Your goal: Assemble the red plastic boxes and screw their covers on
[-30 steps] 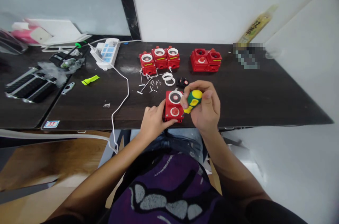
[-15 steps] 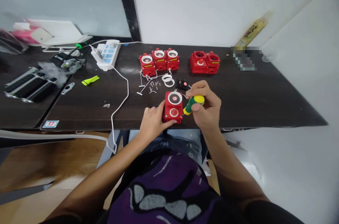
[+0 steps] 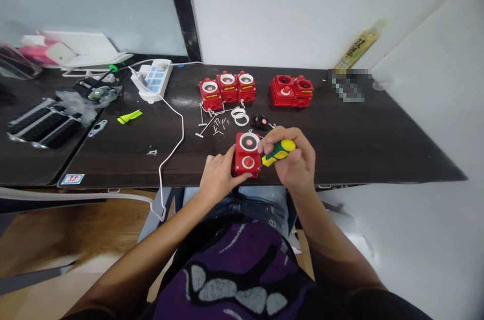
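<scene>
— Since half a second ago, the right hand and the screwdriver have shifted: the handle leans further over to the right, and the fingertips come closer to the box.

— Did the box move too?

— Hardly. It lies face up near the front edge of the worktop, right before the person.

— What does it look like?

— Red, with two round fittings. The upper one is a dark disc in a wide white surround, the lower a red button in a smaller one.

— And the hands?

— The right is closed round the green and yellow handle, its tip at the box's lower right corner. Whether it sits in a screw head I can't tell. The left hand is partly open, clasping the box's left side, thumb along the near edge.

— What's just beyond?

— Black parts near the right fingers, two overlapping white rings beside them, then scattered screws and thin rods to the left.

— Further back?

— Three red boxes side by side, a red cluster well apart to their right, and a power strip on the left.
</scene>
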Demonstrator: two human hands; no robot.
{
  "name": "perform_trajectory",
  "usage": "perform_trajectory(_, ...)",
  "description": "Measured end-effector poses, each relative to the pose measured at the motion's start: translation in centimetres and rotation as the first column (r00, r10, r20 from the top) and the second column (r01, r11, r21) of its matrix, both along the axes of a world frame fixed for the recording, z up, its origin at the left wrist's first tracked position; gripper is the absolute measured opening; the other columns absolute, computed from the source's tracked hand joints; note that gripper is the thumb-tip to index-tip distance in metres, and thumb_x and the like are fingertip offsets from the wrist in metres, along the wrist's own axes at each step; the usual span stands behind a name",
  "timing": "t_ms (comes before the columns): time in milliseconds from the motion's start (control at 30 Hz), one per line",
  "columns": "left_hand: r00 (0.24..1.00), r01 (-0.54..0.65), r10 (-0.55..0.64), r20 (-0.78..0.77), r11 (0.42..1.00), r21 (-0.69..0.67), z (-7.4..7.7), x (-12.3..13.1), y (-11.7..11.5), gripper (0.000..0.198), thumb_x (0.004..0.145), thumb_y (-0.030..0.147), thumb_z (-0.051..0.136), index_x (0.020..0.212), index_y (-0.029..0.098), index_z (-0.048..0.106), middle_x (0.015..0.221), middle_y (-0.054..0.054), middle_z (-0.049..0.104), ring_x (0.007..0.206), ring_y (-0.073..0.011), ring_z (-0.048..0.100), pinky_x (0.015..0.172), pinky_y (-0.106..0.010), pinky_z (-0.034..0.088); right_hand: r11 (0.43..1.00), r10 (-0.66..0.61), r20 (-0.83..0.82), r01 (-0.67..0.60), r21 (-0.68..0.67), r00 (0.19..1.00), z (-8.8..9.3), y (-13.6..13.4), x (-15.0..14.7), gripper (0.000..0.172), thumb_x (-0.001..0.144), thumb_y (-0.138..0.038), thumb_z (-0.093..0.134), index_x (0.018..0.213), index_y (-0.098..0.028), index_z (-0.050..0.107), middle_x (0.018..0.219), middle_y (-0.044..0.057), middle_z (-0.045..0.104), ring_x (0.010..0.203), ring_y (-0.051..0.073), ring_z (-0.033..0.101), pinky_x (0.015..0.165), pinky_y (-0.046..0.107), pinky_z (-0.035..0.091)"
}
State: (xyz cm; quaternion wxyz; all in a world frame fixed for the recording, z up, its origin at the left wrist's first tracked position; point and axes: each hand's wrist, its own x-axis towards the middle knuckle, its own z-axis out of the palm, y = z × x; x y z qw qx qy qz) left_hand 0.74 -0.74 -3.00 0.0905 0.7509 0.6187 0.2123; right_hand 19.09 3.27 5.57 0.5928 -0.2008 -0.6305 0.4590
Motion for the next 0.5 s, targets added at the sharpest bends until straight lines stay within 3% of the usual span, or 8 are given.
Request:
perform_trajectory(67, 1.0, 0.0, 0.0, -0.001, 1.0, -0.007, 0.1, 0.0, 0.0, 0.089, 0.09, 0.066, 0.07, 0.156, 0.015, 0.038, 0.111, -0.013, 0.075, 0.101, -0.0327, 0.069, 0.086, -0.041, 0.04, 0.997, 0.055, 0.076, -0.059, 0.049, 0.996, 0.0, 0.3, 0.0, 0.023, 0.09, -0.043, 0.078, 0.107, -0.028, 0.075, 0.088, 0.002, 0.064, 0.085, 0.02, 0.062, 0.082, 0.039, 0.053)
perform_trajectory(167, 1.0, 0.001, -0.001, 0.001, 1.0, -0.004, 0.2, 0.1, 0.0, 0.088, 0.091, 0.067, 0.068, 0.156, 0.016, 0.038, 0.109, -0.012, 0.075, 0.099, -0.0319, 0.069, 0.086, -0.04, 0.04, 0.996, 0.086, 0.127, -0.089, 0.017, 0.988, -0.1, 0.8, 0.0, 0.032, 0.084, -0.031, 0.085, 0.115, -0.031, 0.076, 0.094, 0.001, 0.065, 0.091, 0.018, 0.061, 0.086, 0.036, 0.052)
perform_trajectory(300, 1.0, -0.005, 0.005, 0.004, 1.0, -0.007, 0.1, 0.0, 0.0, 0.09, 0.089, 0.067, 0.07, 0.156, 0.016, 0.039, 0.111, -0.012, 0.075, 0.101, -0.0322, 0.069, 0.087, -0.041, 0.04, 0.978, 0.136, -0.062, -0.144, -0.152, 0.989, -0.5, 1.3, 0.0, 0.049, 0.072, -0.03, 0.094, 0.116, -0.033, 0.071, 0.088, -0.003, 0.068, 0.082, 0.017, 0.063, 0.08, 0.033, 0.054)
perform_trajectory(400, 1.0, -0.006, 0.006, 0.0, 1.0, -0.018, 0.1, 0.1, 0.0, 0.09, 0.089, 0.067, 0.072, 0.156, 0.016, 0.039, 0.111, -0.012, 0.075, 0.102, -0.0327, 0.069, 0.087, -0.041, 0.041, 0.927, 0.251, -0.182, -0.29, -0.237, 0.951, -0.7, 1.5, 0.1, 0.044, 0.069, -0.034, 0.096, 0.102, -0.029, 0.068, 0.082, -0.004, 0.07, 0.076, 0.017, 0.066, 0.074, 0.031, 0.055)
perform_trajectory(500, 1.0, -0.011, 0.011, 0.007, 1.0, -0.021, 0.3, 0.1, -0.1, 0.088, 0.088, 0.066, 0.072, 0.154, 0.017, 0.041, 0.111, -0.012, 0.076, 0.101, -0.0329, 0.069, 0.087, -0.042, 0.041, 0.88, 0.328, -0.186, -0.371, -0.296, 0.926, -0.7, 1.4, 0.2, 0.037, 0.079, -0.044, 0.088, 0.104, -0.025, 0.069, 0.083, 0.0, 0.071, 0.074, 0.017, 0.066, 0.07, 0.032, 0.056)
